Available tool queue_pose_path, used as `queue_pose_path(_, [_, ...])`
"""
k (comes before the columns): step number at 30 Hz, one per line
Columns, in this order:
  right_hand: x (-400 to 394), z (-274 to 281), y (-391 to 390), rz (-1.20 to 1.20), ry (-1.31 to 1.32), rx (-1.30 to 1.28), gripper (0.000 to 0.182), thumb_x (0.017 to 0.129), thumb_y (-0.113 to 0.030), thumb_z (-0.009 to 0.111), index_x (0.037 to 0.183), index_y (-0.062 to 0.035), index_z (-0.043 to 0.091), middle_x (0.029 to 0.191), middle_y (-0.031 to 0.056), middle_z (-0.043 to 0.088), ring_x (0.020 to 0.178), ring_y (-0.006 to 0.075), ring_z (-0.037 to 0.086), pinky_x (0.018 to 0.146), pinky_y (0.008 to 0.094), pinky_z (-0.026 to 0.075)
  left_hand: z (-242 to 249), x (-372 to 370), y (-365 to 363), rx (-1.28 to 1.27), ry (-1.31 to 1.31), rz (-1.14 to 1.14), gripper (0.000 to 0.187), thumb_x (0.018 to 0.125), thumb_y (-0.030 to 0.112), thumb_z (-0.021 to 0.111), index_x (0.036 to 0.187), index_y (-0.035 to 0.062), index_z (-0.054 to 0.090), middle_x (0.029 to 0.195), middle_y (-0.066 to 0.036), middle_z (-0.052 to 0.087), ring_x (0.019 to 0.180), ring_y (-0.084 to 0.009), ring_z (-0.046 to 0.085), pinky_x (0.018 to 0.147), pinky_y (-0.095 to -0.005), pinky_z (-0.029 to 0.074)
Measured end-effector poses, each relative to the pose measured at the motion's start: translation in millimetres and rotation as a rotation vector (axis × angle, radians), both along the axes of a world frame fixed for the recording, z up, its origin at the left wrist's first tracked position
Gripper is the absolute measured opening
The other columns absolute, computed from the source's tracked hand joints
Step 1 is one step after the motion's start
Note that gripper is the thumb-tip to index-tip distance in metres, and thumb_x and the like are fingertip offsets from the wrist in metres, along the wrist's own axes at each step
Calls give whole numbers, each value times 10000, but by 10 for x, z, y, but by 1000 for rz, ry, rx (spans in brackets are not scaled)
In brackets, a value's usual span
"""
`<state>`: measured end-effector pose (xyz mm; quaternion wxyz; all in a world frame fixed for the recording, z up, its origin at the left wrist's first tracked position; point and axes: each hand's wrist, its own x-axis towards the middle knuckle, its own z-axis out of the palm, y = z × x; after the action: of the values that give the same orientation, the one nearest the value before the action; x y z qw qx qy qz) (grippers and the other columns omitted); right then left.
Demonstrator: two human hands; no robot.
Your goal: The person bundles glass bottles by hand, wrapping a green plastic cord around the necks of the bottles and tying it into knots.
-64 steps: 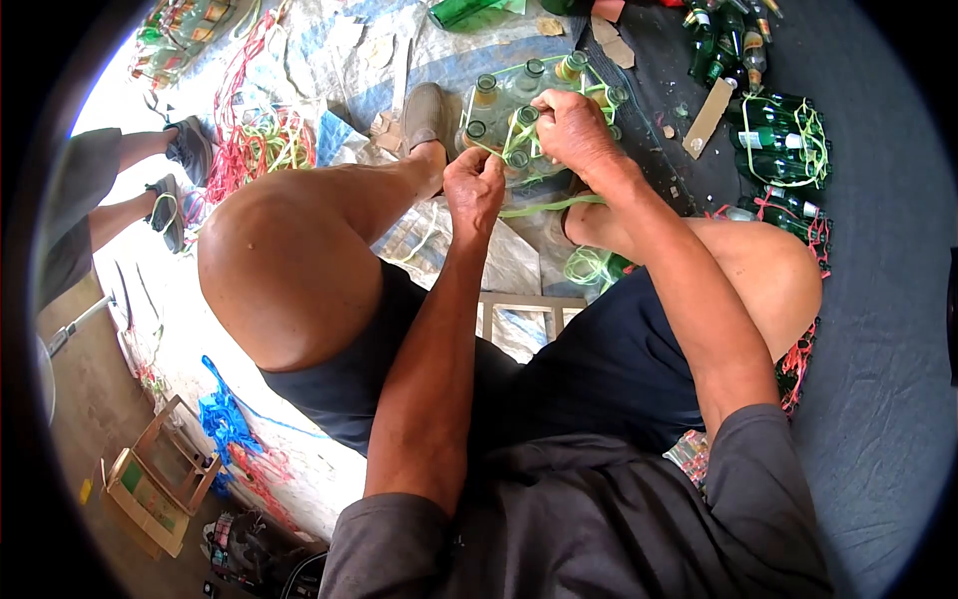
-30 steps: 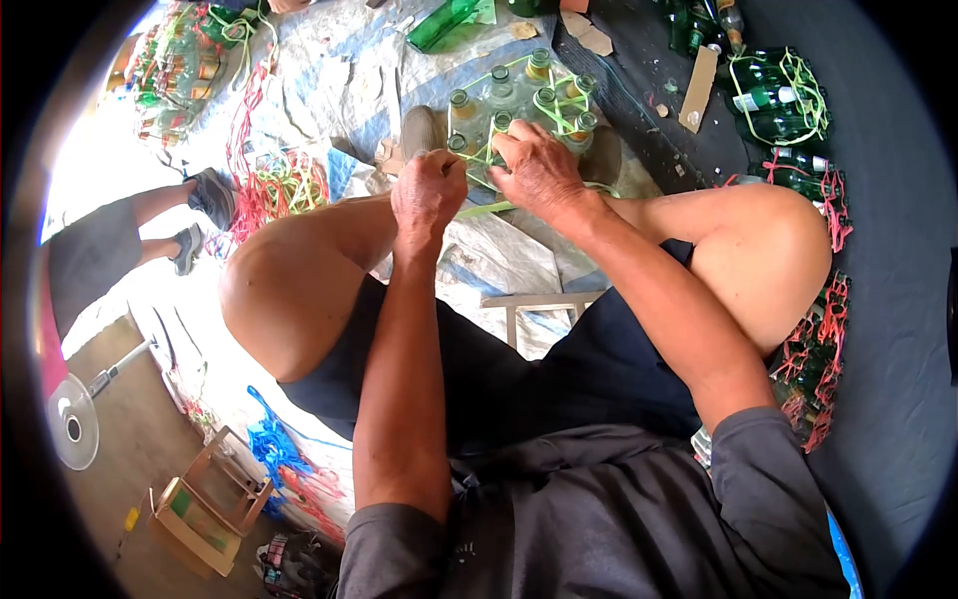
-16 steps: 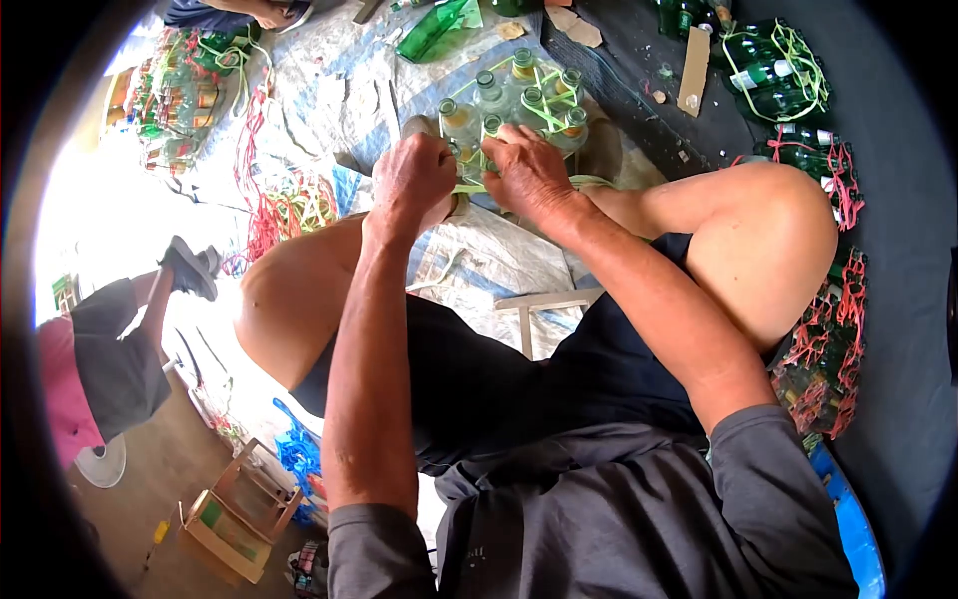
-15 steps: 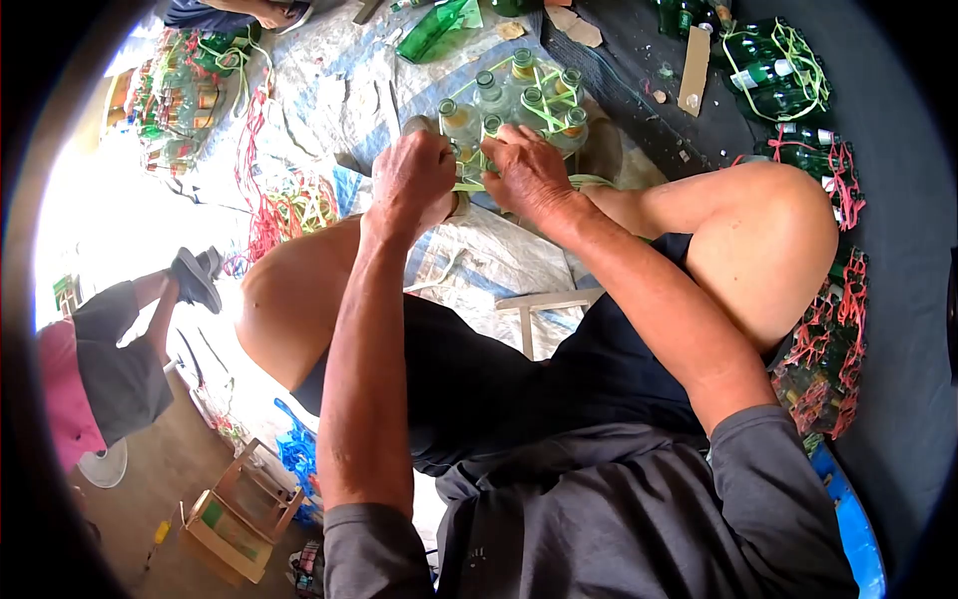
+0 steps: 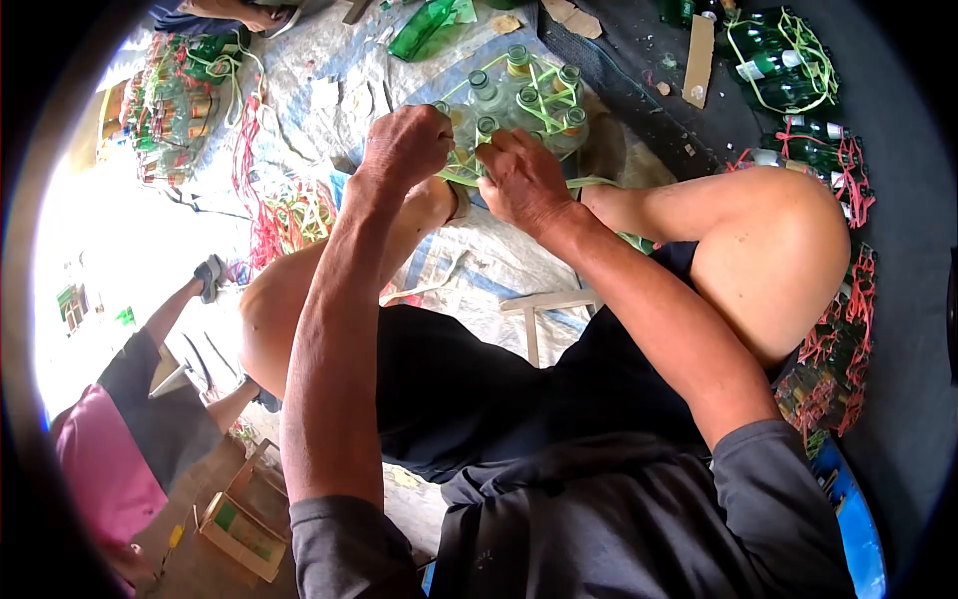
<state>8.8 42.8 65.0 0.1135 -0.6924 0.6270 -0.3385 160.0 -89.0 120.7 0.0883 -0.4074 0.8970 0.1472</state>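
Note:
A cluster of clear glass bottles stands upright between my feet, with a yellow-green plastic strap running around and across the necks. My left hand is closed at the near left side of the cluster, fingers curled on the strap. Just right of it, my right hand pinches the strap by the nearest bottles, its fingertips partly hidden behind the knuckles. A stretch of strap shows low between the two hands. Some of the front bottles are covered by my hands.
Tied bundles of green bottles line the right side, and more bottles stand at upper left. A loose green bottle lies beyond the cluster. Pink straps are heaped on the left. A person in pink is at lower left.
My left hand has moved slightly up and left, and my right hand slightly down. Both stay closed by the bottles. The person at lower left has shifted position, with the legs now apart.

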Motion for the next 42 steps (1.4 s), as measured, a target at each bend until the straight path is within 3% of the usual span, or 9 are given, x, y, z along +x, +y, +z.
queue_pose_path(5, [-6, 7, -1, 7, -6, -9, 141, 742, -56, 700, 881, -70, 716, 920, 113, 668, 940, 324, 646, 819, 434, 563, 33, -37, -166, 120, -2, -35, 181, 812, 263, 754, 888, 107, 808, 788, -115, 744, 738, -303, 729, 706, -419, 568])
queue_pose_path(11, [-30, 3, -4, 54, -29, 25, 259, 714, -66, 797, 916, -49, 634, 941, 137, 637, 938, 370, 630, 836, 462, 540, -252, 112, -309, 200, 77, 24, 193, 806, 260, 763, 883, 88, 805, 765, -118, 738, 707, -270, 722, 694, -408, 564])
queue_pose_path(17, [-41, 18, -9, 57, -16, 89, 174, 730, -66, 753, 893, -62, 692, 949, 126, 650, 977, 344, 636, 836, 455, 554, -315, 173, -191, 213, 96, 212, 164, 789, 266, 763, 890, 145, 809, 837, -117, 757, 803, -337, 737, 754, -443, 585])
queue_pose_path(21, [-41, 50, -4, 42, -4, 93, 177, 739, -77, 774, 889, -62, 681, 954, 127, 644, 984, 348, 635, 849, 455, 550, -378, 223, -48, 151, 271, 338, 202, 784, 284, 803, 886, 111, 775, 813, -134, 740, 775, -345, 727, 706, -430, 565])
queue_pose_path(24, [-52, 60, -1, 51, -11, 94, 178, 742, -81, 782, 882, -62, 674, 962, 124, 642, 989, 349, 634, 851, 457, 549, -407, 286, 71, 143, 282, 456, 239, 836, 264, 809, 859, 31, 761, 710, -114, 705, 644, -210, 677, 642, -368, 528])
queue_pose_path(32, [-115, 52, 111, 88, -5, 51, 165, 756, -67, 769, 867, -50, 648, 987, 118, 610, 986, 334, 623, 828, 448, 550, -649, 355, 272, 225, 495, 670, 291, 903, 285, 783, 948, -2, 801, 679, -91, 707, 609, -126, 622, 597, -322, 499])
queue_pose_path(36, [-131, 163, 201, 18, -45, 6, 175, 804, -77, 751, 949, -60, 656, 969, 122, 565, 990, 330, 612, 809, 442, 544, -717, 391, 293, 352, 560, 775, 266, 929, 244, 762, 965, -16, 803, 667, 1, 654, 602, -58, 541, 545, -267, 433])
queue_pose_path(40, [-69, 94, 281, -94, -236, 393, 337, 854, -158, 774, 1148, -40, 656, 877, 172, 708, 845, 390, 702, 741, 478, 555, -748, 392, 301, 396, 599, 851, 268, 917, 228, 765, 991, -27, 801, 693, 8, 658, 614, -56, 534, 551, -269, 431])
queue_pose_path(42, [10, 84, 344, -83, -215, 351, 440, 857, -264, 798, 1200, -33, 647, 806, 203, 724, 804, 424, 719, 699, 490, 564, -814, 404, 300, 369, 614, 861, 263, 893, 253, 774, 1001, 16, 812, 707, -27, 683, 630, -100, 589, 589, -296, 475])
